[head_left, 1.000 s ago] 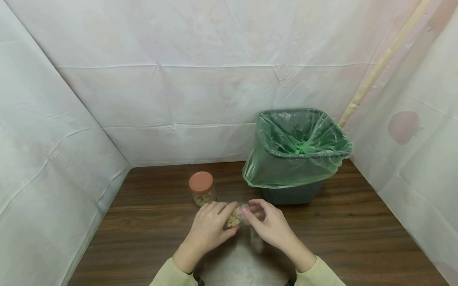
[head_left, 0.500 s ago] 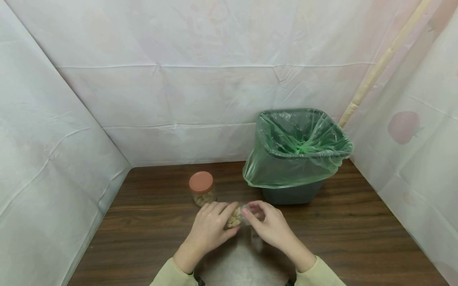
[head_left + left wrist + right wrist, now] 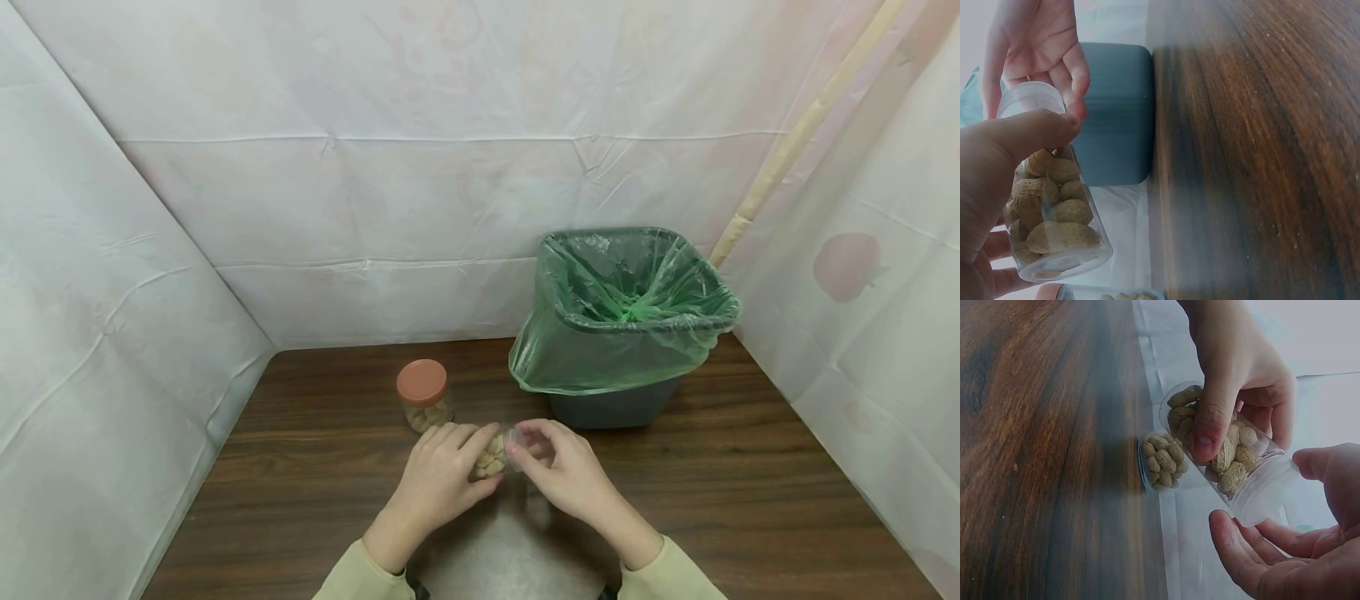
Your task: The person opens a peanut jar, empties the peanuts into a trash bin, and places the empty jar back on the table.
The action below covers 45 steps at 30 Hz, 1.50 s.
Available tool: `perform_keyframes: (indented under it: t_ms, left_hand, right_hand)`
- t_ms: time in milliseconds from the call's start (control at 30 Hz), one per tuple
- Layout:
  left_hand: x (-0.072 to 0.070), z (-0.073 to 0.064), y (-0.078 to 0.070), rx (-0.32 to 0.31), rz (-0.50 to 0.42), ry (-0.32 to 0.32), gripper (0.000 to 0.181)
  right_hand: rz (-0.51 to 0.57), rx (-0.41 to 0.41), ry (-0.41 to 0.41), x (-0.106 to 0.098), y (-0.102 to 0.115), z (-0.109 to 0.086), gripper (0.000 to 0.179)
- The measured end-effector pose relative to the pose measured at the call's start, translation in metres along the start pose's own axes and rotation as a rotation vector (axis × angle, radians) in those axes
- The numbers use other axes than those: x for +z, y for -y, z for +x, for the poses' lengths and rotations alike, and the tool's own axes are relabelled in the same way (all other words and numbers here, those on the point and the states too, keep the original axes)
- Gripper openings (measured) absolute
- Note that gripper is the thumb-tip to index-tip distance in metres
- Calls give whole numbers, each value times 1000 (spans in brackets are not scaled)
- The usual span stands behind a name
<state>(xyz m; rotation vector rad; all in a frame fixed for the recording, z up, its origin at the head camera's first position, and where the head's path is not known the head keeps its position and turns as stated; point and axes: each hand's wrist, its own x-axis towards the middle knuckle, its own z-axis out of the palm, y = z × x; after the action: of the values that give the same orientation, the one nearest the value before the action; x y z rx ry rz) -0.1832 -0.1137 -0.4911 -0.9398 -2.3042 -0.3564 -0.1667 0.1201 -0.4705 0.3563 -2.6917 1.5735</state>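
At the far left I see the standing jar with its coral lid, upright on the brown table and just beyond my left hand. This hand is closed well around the second jar, thumb on one side and fingers on the other. I keep this jar tipped on its side between both hands, with the peanuts inside and its mouth end to the right. There sits the clear lid — I hold it lightly between thumb and curved fingers of my right hand, the palm hollow. I judge that the step in hand is working at this lid; the next move calls for a firm left hold and a careful right turn or pull. Rightmost, behind, stands the bin with its green bag.
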Motion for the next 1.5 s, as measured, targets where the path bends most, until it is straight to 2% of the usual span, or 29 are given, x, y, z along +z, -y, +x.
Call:
perform_keyframes:
  t_ms: [333,567,900,1267,1500]
  left_hand:
    - [-1,1,0,-7,-20,2,71]
    - [-3,2,0,-12,-23,10,70]
    - [-4,2,0,-15,-31,12,71]
    - [-5,1,-1,-29,-53,29,71]
    - [-5,1,2,-36,-63,24,71]
  right_hand:
    - [27,-80,24,-2,0,0,45]
    - [42,-165,22,-4,-3,1,46]
    - [119,-237,21,-4,-4,2,45]
    - [118,-330,7,-5,-5,1,45]
    - [96,-346,-3,-9,-6,2,45]
